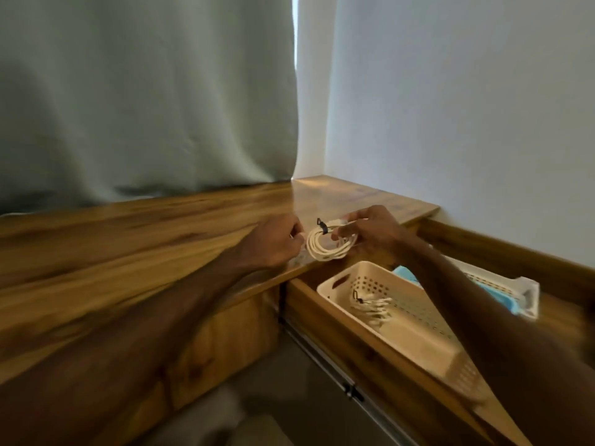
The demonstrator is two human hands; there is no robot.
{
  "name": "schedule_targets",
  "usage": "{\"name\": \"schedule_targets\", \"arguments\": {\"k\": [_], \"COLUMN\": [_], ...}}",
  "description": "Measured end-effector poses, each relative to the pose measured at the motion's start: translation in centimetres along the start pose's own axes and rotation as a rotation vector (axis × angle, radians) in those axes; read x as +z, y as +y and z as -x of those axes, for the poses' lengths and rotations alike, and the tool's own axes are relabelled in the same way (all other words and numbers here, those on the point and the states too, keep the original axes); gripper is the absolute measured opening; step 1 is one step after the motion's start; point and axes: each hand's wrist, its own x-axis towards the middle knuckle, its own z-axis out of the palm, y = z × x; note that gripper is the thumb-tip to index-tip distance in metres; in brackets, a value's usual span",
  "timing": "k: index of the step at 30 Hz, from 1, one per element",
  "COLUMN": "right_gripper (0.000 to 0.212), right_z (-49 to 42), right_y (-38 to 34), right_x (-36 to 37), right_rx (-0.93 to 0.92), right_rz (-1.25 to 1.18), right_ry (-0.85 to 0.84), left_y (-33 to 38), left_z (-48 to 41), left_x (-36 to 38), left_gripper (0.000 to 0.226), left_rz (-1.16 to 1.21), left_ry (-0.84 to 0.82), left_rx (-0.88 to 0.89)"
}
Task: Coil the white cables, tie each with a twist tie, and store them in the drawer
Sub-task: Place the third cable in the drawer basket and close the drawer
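Above the counter's [128,239] front edge, the left hand [280,241] curls beside a coiled cable [323,251]; I cannot tell whether it pinches it. The right hand [370,231] grasps this coil, already bound with a twist tie [322,227]. Another tied coil [370,307] lies in the basket [418,346] in the open drawer [338,333], so storing this one seems to be what is left.

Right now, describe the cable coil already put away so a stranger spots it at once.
Find the open wooden drawer at lower right and the cream perforated basket at its left end. The stored coil lies inside, white loops cinched by a black tie. Unlike the other coil, held by the left hand and right hand, it lies untouched.
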Motion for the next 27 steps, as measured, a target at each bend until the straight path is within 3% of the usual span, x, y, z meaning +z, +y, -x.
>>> {"name": "schedule_targets", "arguments": {"k": [3, 8, 12, 19, 27], "right_gripper": [0.002, 0.014, 0.017, 0.021, 0.017], "right_z": [-0.1, -0.5, -0.6, -3.8, -6.1], "right_y": [2.6, 6.2, 9.1, 14.9, 18.5], "right_x": [-5.0, -12.1, -16.5, -21.1, -19.3], "right_rx": [0.041, 0.151, 0.243, 0.446, 0.603], "right_rz": [0.076, 0.112, -0.008, -0.214, -0.164], "right_ry": [0.08, 0.138, 0.263, 0.581, 0.531], "left_y": [2.9, 7.3, 9.6, 9.3, 8.3], "left_z": [-1.4, -3.6, -4.9, -6.8, -6.3], "left_x": [3.4, 7.7, 11.1, 14.6, 16.0], "left_gripper": [0.012, 0.01, 0.016, 0.004, 0.005], "left_rz": [-0.054, -0.147, -0.218, -0.182, -0.144], "left_ry": [-0.059, -0.15, -0.187, -0.106, -0.01], "left_rx": [0.073, 0.18, 0.201, 0.211, 0.247]}}
